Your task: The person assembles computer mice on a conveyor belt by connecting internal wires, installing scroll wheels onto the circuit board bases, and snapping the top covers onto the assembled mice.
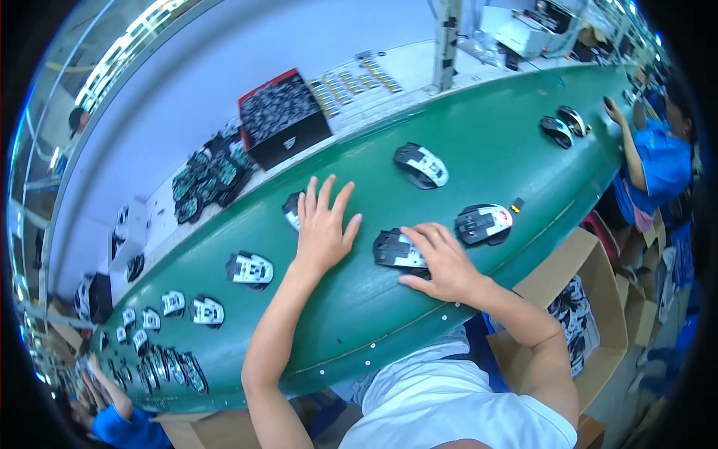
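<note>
My left hand (321,232) is over the green belt with its fingers stretched out and spread. It partly covers a black-and-white computer mouse (290,208); whether the fingers touch it I cannot tell. To the right, my right hand (443,263) has thumb and fingers around the near end of another computer mouse (390,249), which rests on the belt. Just beyond that hand lies a mouse with a red glow (482,223), a small black-and-yellow piece (517,204) at its end. Farther back sits one more mouse (421,165).
Several mice and shell parts (172,370) are spread along the left of the green belt (336,322). A box of dark parts (288,112) stands on the back ledge beside circuit boards (209,179). Co-workers in blue (662,157) sit at both ends. An open carton (609,329) is at right.
</note>
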The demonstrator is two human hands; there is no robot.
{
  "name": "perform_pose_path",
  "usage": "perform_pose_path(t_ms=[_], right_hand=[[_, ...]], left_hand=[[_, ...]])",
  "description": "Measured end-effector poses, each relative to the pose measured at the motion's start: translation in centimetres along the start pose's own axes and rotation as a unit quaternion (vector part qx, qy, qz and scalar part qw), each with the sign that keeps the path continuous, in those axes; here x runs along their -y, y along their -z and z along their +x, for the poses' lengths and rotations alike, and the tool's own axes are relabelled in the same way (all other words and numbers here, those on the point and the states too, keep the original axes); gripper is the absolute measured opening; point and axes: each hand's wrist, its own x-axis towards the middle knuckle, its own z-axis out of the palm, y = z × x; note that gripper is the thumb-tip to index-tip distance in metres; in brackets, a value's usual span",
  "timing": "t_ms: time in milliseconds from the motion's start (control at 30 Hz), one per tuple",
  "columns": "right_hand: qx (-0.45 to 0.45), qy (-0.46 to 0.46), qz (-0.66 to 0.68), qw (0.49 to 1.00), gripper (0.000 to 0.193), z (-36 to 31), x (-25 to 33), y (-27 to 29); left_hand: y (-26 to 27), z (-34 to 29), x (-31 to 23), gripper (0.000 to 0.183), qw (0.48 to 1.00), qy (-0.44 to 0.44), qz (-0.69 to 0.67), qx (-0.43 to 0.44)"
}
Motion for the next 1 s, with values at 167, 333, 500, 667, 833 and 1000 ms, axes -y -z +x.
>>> perform_pose_path(t_ms=[167, 333, 500, 667, 833, 1000], right_hand=[[-0.083, 0.043, -0.017, 0.995, 0.063, 5.4, -4.4, 5.0], [0.029, -0.028, -0.014, 0.999, 0.066, 14.8, -12.2, 3.6], [0.059, -0.004, -0.096, 0.994, 0.052, 15.2, -8.5, 1.2], [0.031, 0.088, -0.022, 0.995, 0.05, 11.2, 3.7, 0.8], [0.078, 0.106, -0.091, 0.987, 0.052, 7.5, 9.2, -1.9], [0.069, 0.06, -0.133, 0.987, 0.052, 6.8, 9.4, -3.0]], left_hand=[[-1.1, -2.0, 3.0, 0.052, 0.992, 0.032, 0.117, 0.04], [1.2, -4.7, 5.3, 0.052, 0.999, -0.03, -0.006, 0.022], [2.8, -8.5, 5.0, 0.078, 0.998, 0.034, -0.049, 0.012], [4.7, -12.5, 1.1, 0.081, 0.994, -0.015, -0.099, 0.048], [7.4, -14.1, 2.2, 0.058, 0.995, 0.061, -0.06, -0.06], [9.2, -13.6, 7.7, 0.064, 0.956, 0.284, 0.067, 0.006]])
